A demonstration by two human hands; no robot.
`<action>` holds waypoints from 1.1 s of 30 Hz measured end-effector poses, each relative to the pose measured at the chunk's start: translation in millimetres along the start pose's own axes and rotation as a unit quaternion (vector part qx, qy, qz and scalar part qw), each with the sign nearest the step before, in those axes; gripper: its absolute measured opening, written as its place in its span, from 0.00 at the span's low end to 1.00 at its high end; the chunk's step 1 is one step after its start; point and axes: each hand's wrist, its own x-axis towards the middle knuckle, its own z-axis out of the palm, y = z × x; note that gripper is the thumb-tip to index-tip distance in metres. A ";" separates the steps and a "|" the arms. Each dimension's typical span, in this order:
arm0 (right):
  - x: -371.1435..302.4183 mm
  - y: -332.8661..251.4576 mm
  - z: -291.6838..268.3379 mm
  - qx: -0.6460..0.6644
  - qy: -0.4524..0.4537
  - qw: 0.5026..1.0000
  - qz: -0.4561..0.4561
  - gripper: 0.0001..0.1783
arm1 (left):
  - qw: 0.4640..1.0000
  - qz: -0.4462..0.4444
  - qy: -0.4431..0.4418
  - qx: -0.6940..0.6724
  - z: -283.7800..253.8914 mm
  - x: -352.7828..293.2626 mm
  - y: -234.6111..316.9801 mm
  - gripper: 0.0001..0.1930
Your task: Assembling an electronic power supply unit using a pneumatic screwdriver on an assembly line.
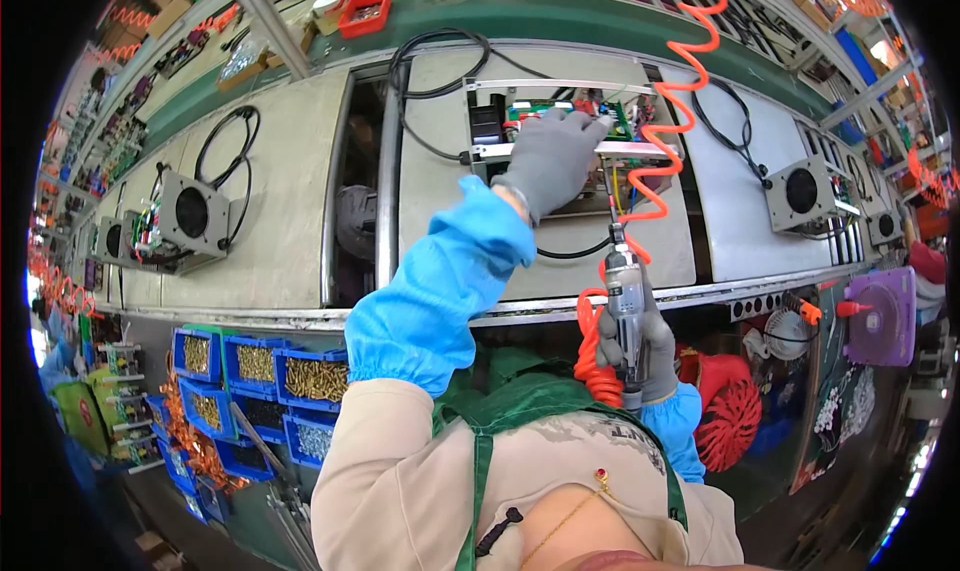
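Screwdriver, silver-grey, is clasped in right hand; left hand's grip I cannot tell.

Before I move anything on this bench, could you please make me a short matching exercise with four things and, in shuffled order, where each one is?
Things:
1. Power screwdriver
2. Gloved left hand
3. Red tray
4. Blue bins

Places:
A. Near the top edge of the picture, left of centre
B. In the lower left of the picture
C. In the gloved right hand
D. Over the metal-framed unit

Pairs: 1-C, 2-D, 3-A, 4-B
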 end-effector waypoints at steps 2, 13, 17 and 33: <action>0.1 -0.7 -0.8 -0.024 -0.003 1.000 -0.003 0.51 | 0.997 0.012 0.076 0.018 -6.8 -26.7 -0.1 0.29; 5.2 -18.7 -19.0 -0.092 -0.013 0.996 -0.015 0.55 | 0.924 -0.272 0.207 -0.174 25.1 -97.9 -19.8 0.38; 1.5 -26.1 -24.1 -0.115 -0.017 0.993 -0.003 0.52 | 0.915 -0.297 0.236 -0.139 33.4 -105.4 -12.3 0.35; 4.9 -41.1 -44.0 -0.141 -0.081 0.986 0.039 0.26 | 0.675 -0.686 0.024 0.272 -54.1 -408.4 -37.2 0.10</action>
